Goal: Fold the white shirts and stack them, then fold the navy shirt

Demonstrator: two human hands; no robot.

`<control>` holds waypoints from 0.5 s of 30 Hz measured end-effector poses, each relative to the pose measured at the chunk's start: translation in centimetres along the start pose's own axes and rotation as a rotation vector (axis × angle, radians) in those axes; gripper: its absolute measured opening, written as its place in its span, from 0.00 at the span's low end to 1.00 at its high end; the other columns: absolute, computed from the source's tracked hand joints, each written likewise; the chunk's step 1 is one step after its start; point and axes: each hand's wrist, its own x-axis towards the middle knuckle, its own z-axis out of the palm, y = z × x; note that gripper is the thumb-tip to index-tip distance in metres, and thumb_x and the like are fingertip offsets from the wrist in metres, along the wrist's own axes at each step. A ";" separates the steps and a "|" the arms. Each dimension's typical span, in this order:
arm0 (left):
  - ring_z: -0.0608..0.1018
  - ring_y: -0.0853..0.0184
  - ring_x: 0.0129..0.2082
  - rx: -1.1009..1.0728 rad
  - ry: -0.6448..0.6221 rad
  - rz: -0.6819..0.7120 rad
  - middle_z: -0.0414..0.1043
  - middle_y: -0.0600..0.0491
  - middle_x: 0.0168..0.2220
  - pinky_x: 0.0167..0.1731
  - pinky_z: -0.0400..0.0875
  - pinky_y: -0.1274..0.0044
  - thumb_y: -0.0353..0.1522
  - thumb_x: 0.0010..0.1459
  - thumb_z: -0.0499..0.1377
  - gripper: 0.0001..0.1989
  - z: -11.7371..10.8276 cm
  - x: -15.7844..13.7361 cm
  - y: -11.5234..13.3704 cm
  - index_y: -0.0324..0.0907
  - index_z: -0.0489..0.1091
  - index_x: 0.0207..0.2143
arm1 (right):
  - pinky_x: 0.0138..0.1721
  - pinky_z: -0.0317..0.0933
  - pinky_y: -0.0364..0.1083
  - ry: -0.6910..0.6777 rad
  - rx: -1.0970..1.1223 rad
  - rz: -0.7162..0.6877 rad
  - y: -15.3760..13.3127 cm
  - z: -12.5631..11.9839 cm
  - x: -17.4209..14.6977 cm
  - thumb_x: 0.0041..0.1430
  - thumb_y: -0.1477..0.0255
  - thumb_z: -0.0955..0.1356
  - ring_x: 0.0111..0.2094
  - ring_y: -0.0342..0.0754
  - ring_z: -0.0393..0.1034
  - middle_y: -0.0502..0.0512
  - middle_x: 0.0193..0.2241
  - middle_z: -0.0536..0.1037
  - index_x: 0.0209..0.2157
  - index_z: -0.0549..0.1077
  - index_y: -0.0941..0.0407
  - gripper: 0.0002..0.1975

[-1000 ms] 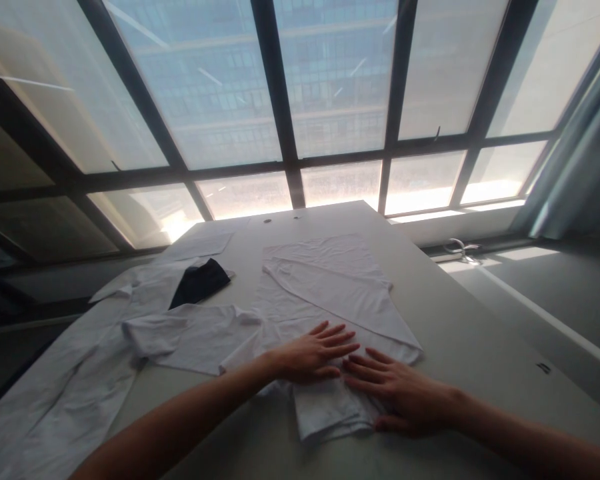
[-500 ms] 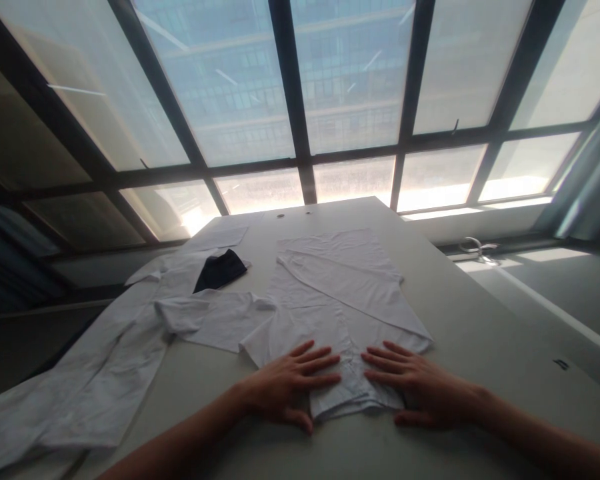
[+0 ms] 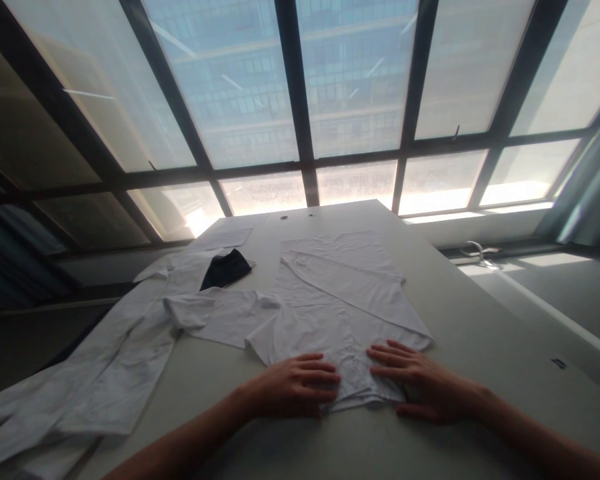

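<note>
A white shirt [image 3: 320, 320] lies spread on the table in front of me, its collar end nearest. One sleeve [image 3: 350, 287] is folded slantwise across the body. The other sleeve [image 3: 225, 317] stretches out to the left. My left hand [image 3: 297, 387] rests palm down on the left of the collar end, fingers stretched and close together, thumb mostly hidden. On the right of that end lies my right hand [image 3: 417, 381], flat with its fingers a little apart. Neither hand grips the cloth visibly.
Another white garment [image 3: 110, 360] lies along the table's left side and hangs past its edge. A dark folded cloth [image 3: 226, 269] sits beside it. Behind the white table [image 3: 460, 347] are tall windows, with a coiled whitish item [image 3: 481, 253] at the right.
My left hand's fingers have drawn together and its thumb has tucked in. My right hand stays flat in nearly the same place. The view has shifted slightly.
</note>
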 end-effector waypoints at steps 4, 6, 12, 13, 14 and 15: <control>0.72 0.62 0.61 -0.031 0.037 -0.036 0.73 0.46 0.57 0.63 0.64 0.69 0.31 0.69 0.55 0.15 -0.1 0.2 0.5 0.44 0.69 0.56 | 0.69 0.39 0.64 -0.004 -0.003 -0.005 0.2 0.0 -0.1 0.61 0.56 0.70 0.71 0.60 0.42 0.57 0.70 0.54 0.68 0.59 0.46 0.36; 0.72 0.61 0.61 -0.060 0.067 -0.060 0.73 0.45 0.57 0.61 0.67 0.70 0.29 0.69 0.54 0.15 0.2 0.2 0.4 0.43 0.69 0.56 | 0.69 0.39 0.63 -0.006 -0.011 -0.003 0.3 0.1 -0.2 0.61 0.56 0.70 0.71 0.59 0.42 0.57 0.70 0.54 0.68 0.59 0.46 0.37; 0.77 0.61 0.55 -0.184 0.194 -0.194 0.74 0.43 0.56 0.55 0.72 0.71 0.28 0.69 0.53 0.15 1.8 -0.1 -0.8 0.43 0.73 0.54 | 0.68 0.40 0.64 -0.007 -0.011 -0.029 0.6 0.1 -0.2 0.58 0.57 0.73 0.71 0.61 0.43 0.58 0.70 0.53 0.69 0.56 0.46 0.41; 0.78 0.61 0.54 -0.229 0.221 -0.220 0.75 0.43 0.55 0.54 0.72 0.72 0.28 0.68 0.54 0.14 2.1 -0.2 -0.9 0.42 0.74 0.53 | 0.68 0.40 0.64 -0.010 -0.017 -0.035 0.6 0.0 -0.1 0.58 0.58 0.73 0.70 0.61 0.43 0.58 0.70 0.54 0.69 0.56 0.46 0.42; 0.79 0.62 0.52 -0.282 0.247 -0.249 0.75 0.43 0.54 0.53 0.73 0.73 0.29 0.68 0.55 0.14 2.2 -0.2 -1.1 0.42 0.75 0.52 | 0.68 0.41 0.64 -0.012 -0.026 -0.041 0.6 0.0 -0.1 0.57 0.58 0.73 0.70 0.61 0.43 0.58 0.70 0.54 0.69 0.57 0.47 0.42; 0.79 0.62 0.51 -0.337 0.272 -0.283 0.76 0.43 0.53 0.52 0.73 0.74 0.30 0.68 0.56 0.13 2.3 -0.2 -1.2 0.42 0.75 0.52 | 0.68 0.41 0.64 -0.011 -0.036 -0.044 0.6 0.0 -0.2 0.57 0.59 0.73 0.70 0.61 0.44 0.58 0.70 0.54 0.69 0.57 0.47 0.42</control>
